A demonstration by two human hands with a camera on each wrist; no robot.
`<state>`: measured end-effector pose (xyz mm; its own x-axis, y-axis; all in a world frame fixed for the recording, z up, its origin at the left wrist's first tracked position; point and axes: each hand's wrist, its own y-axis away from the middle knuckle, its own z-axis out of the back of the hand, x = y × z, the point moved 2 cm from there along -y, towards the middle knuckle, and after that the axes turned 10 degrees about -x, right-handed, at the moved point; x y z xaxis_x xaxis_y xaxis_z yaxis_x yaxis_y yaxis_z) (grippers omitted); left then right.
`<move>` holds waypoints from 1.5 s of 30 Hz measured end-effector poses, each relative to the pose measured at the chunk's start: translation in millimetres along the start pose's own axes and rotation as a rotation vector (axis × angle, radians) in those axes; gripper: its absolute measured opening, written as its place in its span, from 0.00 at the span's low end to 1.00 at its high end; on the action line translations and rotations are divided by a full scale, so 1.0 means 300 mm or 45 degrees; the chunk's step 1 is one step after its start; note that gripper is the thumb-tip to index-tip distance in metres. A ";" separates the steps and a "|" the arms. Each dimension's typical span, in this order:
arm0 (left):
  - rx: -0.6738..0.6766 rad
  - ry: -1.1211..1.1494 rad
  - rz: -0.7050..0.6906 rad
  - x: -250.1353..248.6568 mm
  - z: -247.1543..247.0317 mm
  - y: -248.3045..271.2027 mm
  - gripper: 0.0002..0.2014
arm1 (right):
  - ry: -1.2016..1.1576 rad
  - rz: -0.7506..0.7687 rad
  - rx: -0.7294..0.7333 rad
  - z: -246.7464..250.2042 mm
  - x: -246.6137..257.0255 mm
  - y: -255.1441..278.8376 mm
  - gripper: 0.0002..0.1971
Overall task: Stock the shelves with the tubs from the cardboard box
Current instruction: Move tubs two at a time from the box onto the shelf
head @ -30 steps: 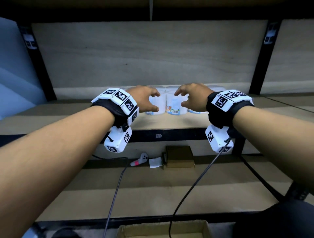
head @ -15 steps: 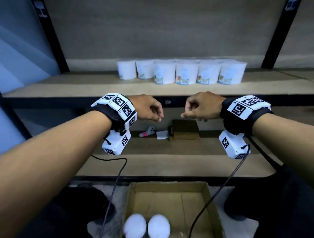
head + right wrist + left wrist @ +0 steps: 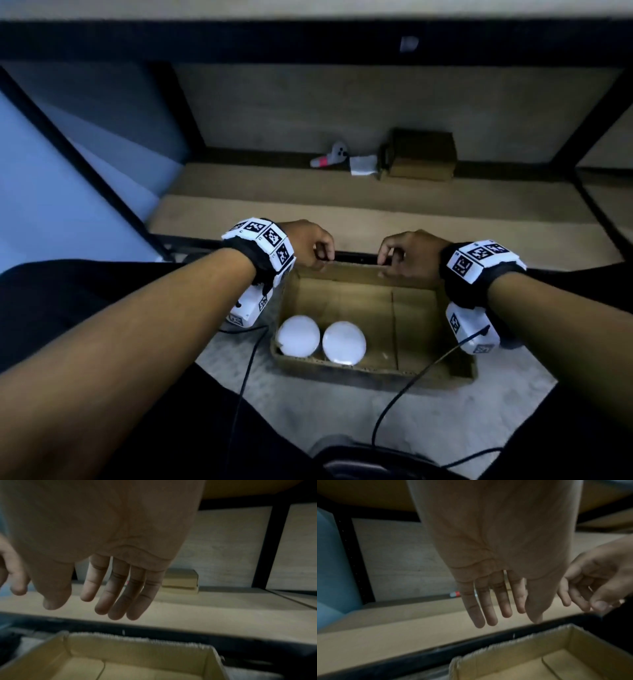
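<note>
Both hands hang empty with fingers loosely extended over the far edge of an open cardboard box [image 3: 416, 313] on the floor: the left hand [image 3: 308, 246] above its 11 o'clock corner and the right hand [image 3: 409, 257] toward 1 o'clock, neither holding anything. Two white-lidded tubs [image 3: 298, 335] sit side by side inside the box at its 7 o'clock corner. Beyond the hands at 12 o'clock lies the low shelf [image 3: 445, 216], with a small brown box [image 3: 421, 154] at its back.

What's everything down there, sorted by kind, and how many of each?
White tubs in the box: 2
Open cardboard box: 1
Small closed brown box on the shelf: 1
White handheld controller: 1
Hands, both empty: 2
Total: 7
</note>
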<state>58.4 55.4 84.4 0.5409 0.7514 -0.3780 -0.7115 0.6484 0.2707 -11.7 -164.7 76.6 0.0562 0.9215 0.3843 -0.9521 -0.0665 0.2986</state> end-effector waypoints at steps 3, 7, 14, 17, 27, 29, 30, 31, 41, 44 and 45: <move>0.116 -0.011 0.045 0.087 -0.136 0.003 0.20 | -0.007 -0.035 0.078 -0.163 -0.058 -0.040 0.16; 0.123 -0.008 0.183 0.193 -0.309 0.016 0.25 | -0.173 -0.191 0.059 -0.355 -0.082 -0.042 0.24; 0.134 0.020 0.187 0.234 -0.551 0.085 0.41 | -0.087 -0.103 0.153 -0.604 0.001 -0.023 0.35; 0.133 -0.041 0.155 0.228 -0.606 0.099 0.44 | -0.014 -0.086 0.076 -0.654 0.026 -0.017 0.35; 0.037 -0.151 0.221 0.238 -0.639 0.089 0.38 | 0.068 -0.109 0.023 -0.716 0.035 -0.033 0.39; -0.012 -0.140 0.201 0.241 -0.648 0.085 0.35 | 0.054 -0.102 0.001 -0.723 0.035 -0.033 0.39; -0.042 -0.134 0.180 0.240 -0.648 0.083 0.33 | 0.060 -0.095 -0.020 -0.724 0.035 -0.032 0.39; -0.068 -0.144 0.148 0.244 -0.654 0.077 0.31 | 0.070 -0.089 -0.042 -0.725 0.036 -0.031 0.39; -0.098 0.086 0.275 0.237 -0.631 -0.011 0.40 | -0.003 -0.317 -0.121 -0.694 -0.020 -0.060 0.38; -0.129 0.147 0.255 0.244 -0.624 -0.024 0.44 | -0.082 -0.376 -0.098 -0.680 -0.048 -0.071 0.40; -0.125 0.131 0.264 0.246 -0.626 -0.020 0.44 | -0.119 -0.377 -0.065 -0.676 -0.053 -0.076 0.42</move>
<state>18.3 84.0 -111.3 0.3341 0.8473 -0.4128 -0.8453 0.4631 0.2665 -51.9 -100.2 -113.5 0.3582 0.8586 0.3667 -0.9039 0.2207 0.3664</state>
